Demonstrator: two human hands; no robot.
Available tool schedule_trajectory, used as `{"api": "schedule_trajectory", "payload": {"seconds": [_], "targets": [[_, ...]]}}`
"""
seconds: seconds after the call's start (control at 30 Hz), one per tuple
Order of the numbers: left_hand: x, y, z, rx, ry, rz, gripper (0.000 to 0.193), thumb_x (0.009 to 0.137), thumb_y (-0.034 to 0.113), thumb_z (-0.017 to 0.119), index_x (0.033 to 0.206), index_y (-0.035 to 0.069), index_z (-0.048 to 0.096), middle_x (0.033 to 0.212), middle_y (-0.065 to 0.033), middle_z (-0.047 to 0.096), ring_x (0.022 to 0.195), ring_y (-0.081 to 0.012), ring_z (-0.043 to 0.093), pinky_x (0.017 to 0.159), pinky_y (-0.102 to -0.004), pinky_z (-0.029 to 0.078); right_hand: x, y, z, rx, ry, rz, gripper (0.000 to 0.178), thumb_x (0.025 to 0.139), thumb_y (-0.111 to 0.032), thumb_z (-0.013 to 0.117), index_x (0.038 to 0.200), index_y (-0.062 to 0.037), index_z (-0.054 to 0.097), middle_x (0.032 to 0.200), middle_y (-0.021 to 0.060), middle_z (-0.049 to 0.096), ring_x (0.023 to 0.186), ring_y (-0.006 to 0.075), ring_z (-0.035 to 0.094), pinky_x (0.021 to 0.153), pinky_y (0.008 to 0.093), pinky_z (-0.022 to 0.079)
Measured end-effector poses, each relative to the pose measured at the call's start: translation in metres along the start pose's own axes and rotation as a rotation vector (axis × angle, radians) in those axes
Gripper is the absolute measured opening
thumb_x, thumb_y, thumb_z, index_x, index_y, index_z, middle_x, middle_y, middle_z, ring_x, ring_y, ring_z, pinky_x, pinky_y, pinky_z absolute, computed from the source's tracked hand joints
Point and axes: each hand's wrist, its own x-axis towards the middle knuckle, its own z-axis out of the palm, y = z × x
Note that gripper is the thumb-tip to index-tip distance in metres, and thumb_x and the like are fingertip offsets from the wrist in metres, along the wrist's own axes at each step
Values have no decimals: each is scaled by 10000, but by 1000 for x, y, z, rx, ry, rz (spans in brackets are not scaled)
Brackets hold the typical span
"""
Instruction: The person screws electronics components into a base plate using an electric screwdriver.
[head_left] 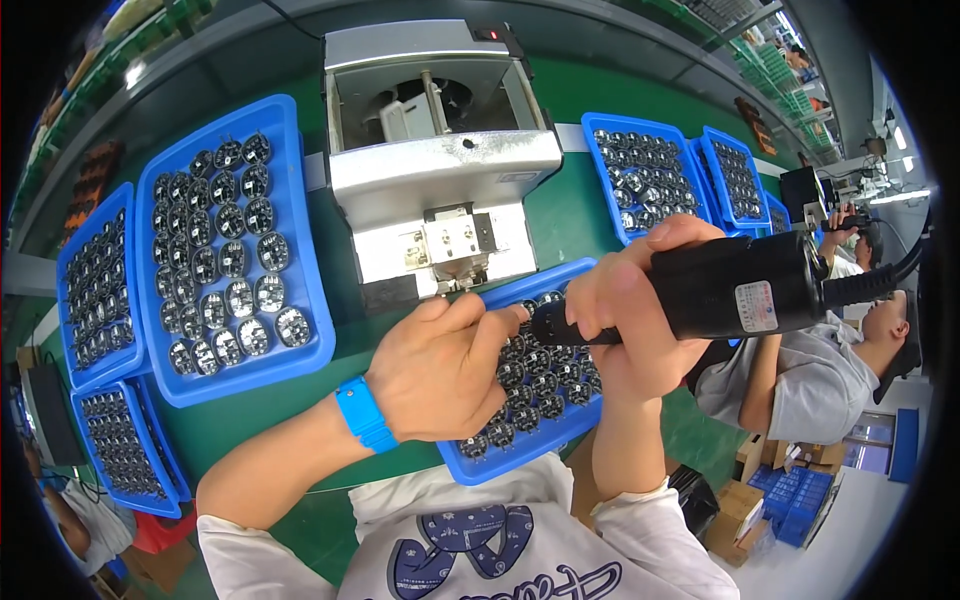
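Note:
My right hand (640, 320) is wrapped round a black corded electric screwdriver (735, 288), held nearly level with its narrow front end toward my left hand. Bent at the fingers, my left hand (435, 370) is just below the outlet of a silver screw feeder (445, 185). Its index finger reaches almost to the screwdriver's front end; whatever the fingers hold is hidden. Beneath both hands lies a blue tray (535, 462) with rows of small round black-and-silver parts (520, 395). Both hands cover part of that tray.
A large blue tray (318, 335) of similar parts stands left of the feeder, with more blue trays (130, 375) beyond. Others (590, 135) stand at the back right. The screwdriver's cord (880, 283) runs off right. A co-worker (810, 385) sits at the right.

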Motion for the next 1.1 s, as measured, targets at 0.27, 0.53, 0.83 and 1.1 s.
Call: {"api": "schedule_trajectory", "payload": {"seconds": [0.27,0.53,0.83,1.1], "targets": [[-1,-2,1,-2,5,9,561,635,55,610,1177,-88,579,955,-105,668,804,-243,581,668,-371,407,-1,3,1,-7,8,8,297,898,80,558,1156,-1,437,668,74,489,461,136,470,448,318,443],[0,-1,2,2,-7,-1,567,641,64,607,1188,-81,581,956,-96,669,812,-237,579,673,-370,409,-1,3,0,-15,22,-11,303,890,83,554,1152,-4,431,675,79,497,459,138,470,447,317,446],[-1,0,1,32,-26,-17,571,674,58,618,1234,-41,575,915,-60,664,797,-227,557,677,-366,392,-2,-18,5,-17,112,-3,314,875,44,521,1161,-20,408,641,61,460,446,149,453,450,327,434],[2,4,-2,10,-46,-75,483,837,277,731,1219,18,588,779,-45,624,819,-198,550,728,-332,414,-1,-44,-8,85,41,-37,317,897,-10,507,1188,-33,383,611,41,437,433,156,440,454,336,435]]}}
